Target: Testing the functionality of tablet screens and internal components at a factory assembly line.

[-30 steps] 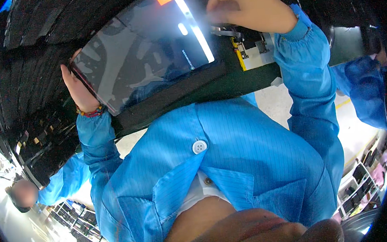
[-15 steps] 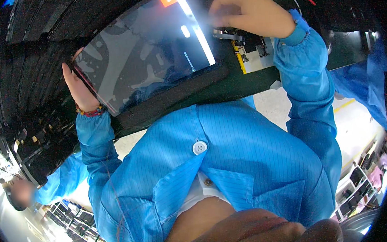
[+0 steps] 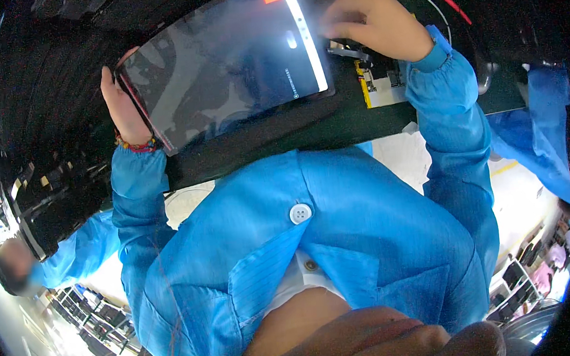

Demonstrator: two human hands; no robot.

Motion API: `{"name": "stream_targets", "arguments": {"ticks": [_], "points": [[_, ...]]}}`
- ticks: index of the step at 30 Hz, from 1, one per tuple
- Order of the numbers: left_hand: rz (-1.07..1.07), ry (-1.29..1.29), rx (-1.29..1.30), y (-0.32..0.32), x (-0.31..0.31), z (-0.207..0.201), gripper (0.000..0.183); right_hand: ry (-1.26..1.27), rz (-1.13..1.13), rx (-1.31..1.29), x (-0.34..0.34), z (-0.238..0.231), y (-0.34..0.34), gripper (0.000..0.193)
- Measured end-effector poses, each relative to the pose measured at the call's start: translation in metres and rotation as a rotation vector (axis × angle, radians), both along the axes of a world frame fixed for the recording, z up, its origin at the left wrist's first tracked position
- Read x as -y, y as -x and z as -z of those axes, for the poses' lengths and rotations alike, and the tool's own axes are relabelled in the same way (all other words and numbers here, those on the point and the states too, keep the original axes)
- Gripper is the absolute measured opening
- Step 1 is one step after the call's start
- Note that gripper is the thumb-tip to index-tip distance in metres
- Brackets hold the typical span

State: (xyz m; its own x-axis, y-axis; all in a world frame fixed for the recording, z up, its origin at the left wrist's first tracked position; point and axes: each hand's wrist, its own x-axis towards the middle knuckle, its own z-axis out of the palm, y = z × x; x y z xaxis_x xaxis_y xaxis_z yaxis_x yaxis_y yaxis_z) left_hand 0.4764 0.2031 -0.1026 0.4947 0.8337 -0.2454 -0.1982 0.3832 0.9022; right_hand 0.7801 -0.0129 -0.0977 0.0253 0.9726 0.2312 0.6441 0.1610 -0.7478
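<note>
Left hand [image 3: 122,104] raised, fingers curled in grip, blue sleeve bent at elbow. Right hand [image 3: 373,20] extended, fingers bent downward, pressing.

tablet [image 3: 222,66]: large flat slab, dark glossy screen, thin dark frame
screen marks: small orange-red square at upper right corner, bright white strip down right edge
pose: screen-up, tilted, long side slanting from lower left to upper right
grip: left hand [image 3: 121,107] clasps its left edge, right hand [image 3: 373,20] at its upper right corner
place: over the dark tabletop [image 3: 275,135]
circuit board [image 3: 378,80]: small, yellow-edged, just right of the tablet, under the right hand
</note>
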Motion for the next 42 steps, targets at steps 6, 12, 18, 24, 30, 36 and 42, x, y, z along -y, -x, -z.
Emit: {"name": "stream_targets", "arguments": {"ticks": [6,12,18,24,30,36,42], "points": [[0.149,-0.004,0.132,0.009,-0.004,0.007,0.054,0.085,0.055,-0.039,0.0,-0.002,0.004,0.019],[0.148,0.07,0.166,0.005,-0.004,0.004,0.053,0.12,0.005,-0.089,-0.002,-0.006,0.002,0.018],[0.125,0.08,0.147,0.008,-0.006,0.005,0.054,0.144,-0.023,-0.047,0.0,-0.01,0.004,0.017],[0.514,0.314,0.55,0.01,-0.009,0.005,0.057,-0.014,-0.021,0.146,0.003,-0.011,0.013,0.021],[0.431,0.235,0.426,0.012,-0.011,0.009,0.057,0.168,0.048,0.152,-0.003,-0.009,0.015,0.022],[0.481,0.245,0.472,0.012,-0.012,0.01,0.058,0.006,0.087,0.099,-0.003,0.009,0.014,0.024],[0.226,0.207,0.236,0.013,-0.012,0.011,0.054,-0.042,0.058,0.097,-0.004,0.015,0.007,0.024]]}}
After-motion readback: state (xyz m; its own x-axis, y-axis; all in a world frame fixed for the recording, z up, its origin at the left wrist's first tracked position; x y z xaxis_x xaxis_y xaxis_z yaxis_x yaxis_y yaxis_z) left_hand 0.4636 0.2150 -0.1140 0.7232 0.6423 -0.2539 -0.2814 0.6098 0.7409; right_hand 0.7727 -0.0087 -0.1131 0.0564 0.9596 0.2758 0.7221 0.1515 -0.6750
